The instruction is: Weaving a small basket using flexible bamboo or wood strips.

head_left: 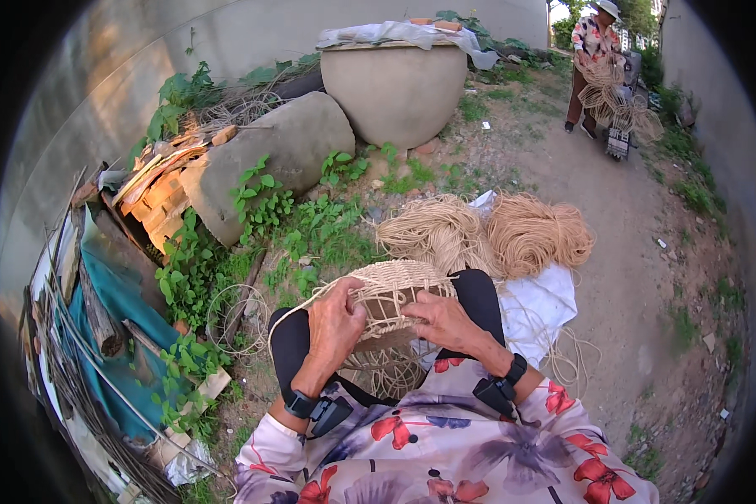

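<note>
A half-woven basket [399, 275] of tan cord rests between my knees, with a closely woven band on top and open looped strands toward me. My left hand [334, 323] is closed on its left side, the thumb bent inward over the strands. On the right, my right hand [447, 319] pinches the open strands, index finger and thumb close together. A loose cord [287, 314] runs from the basket's left side down past my left hand. Below the basket, more looped cord [388, 370] shows between my legs. The fingertips behind the weave are hidden.
Two big bundles of tan cord [539, 235] lie ahead on a white sheet [542, 312]. Beyond stand a large clay pot [393, 92] and a toppled cylinder [286, 151]. Sticks and teal cloth [130, 315] are piled left. Far right, another person [596, 42] holds looped woven pieces.
</note>
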Tool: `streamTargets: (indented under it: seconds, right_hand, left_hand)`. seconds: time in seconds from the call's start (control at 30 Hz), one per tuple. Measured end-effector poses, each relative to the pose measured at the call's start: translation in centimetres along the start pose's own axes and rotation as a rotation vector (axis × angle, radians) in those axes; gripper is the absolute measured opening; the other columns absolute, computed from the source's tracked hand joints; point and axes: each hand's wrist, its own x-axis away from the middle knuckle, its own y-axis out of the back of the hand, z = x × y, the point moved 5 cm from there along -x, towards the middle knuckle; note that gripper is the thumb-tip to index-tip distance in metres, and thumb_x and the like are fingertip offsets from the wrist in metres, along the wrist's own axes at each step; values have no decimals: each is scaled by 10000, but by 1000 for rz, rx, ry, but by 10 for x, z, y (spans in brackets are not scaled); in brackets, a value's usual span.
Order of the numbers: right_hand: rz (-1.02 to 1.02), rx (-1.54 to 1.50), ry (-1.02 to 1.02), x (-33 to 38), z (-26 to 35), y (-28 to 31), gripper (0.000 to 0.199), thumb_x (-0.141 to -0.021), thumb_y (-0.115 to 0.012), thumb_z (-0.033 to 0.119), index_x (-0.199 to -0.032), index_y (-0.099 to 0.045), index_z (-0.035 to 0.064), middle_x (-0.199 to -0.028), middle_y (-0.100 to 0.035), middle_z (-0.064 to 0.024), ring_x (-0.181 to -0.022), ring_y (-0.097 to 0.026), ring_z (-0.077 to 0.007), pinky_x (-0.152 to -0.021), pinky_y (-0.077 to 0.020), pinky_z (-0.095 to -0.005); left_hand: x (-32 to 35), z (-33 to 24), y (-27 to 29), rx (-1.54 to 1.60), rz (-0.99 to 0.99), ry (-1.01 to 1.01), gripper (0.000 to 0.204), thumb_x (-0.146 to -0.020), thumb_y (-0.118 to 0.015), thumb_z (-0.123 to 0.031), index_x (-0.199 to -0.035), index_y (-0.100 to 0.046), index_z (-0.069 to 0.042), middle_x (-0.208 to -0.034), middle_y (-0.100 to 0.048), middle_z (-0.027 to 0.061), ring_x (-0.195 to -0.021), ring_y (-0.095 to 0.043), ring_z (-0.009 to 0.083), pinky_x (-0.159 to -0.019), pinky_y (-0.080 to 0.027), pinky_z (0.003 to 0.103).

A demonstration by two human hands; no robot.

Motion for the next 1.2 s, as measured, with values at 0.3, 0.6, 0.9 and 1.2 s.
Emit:
streamTargets:
  seconds: [0.3, 0.6, 0.9, 1.2]
  right_hand:
    - [-159, -68, 60, -3, 5, 6, 326, -762, -682, 66, -1048, -527, 64, -850, -576, -101, -784, -623, -288, -685, -500, -387]
    - [-142, -140, 93, 2, -4, 0, 272, -758, -610, 64, -1012, -510, 72, -931, -586, -126, -842, -621, -345, -724, -486, -450]
    - [-126, -265, -33, 22, -22, -2, 274, -766, -645, 72, -1020, -544, 48, -867, -554, -61, -762, -559, -203, -678, -465, -350]
    - [-250, -183, -56, -10, 15, 53, 275, -835, -598, 161, -1079, -540, 45, -969, -578, -145, -904, -579, -352, -774, -456, -435]
  left_hand:
    - [39, 35, -2, -22, -55, 155, 112, -784, -585, -114, -833, -579, -14, -623, -596, 181, -605, -632, 372, -592, -496, 443]
    - [51, 40, -15, 105, -192, 96, 40, -816, -555, -35, -827, -544, 1, -662, -565, 175, -591, -585, 310, -587, -466, 402]
    - [38, 15, -25, 281, -67, 97, 60, -850, -455, 2, -840, -513, 10, -626, -575, 159, -550, -562, 232, -572, -470, 358]
    - [42, 37, -25, 225, -98, 34, 59, -884, -466, -19, -843, -501, 5, -625, -558, 126, -572, -567, 192, -575, -466, 339]
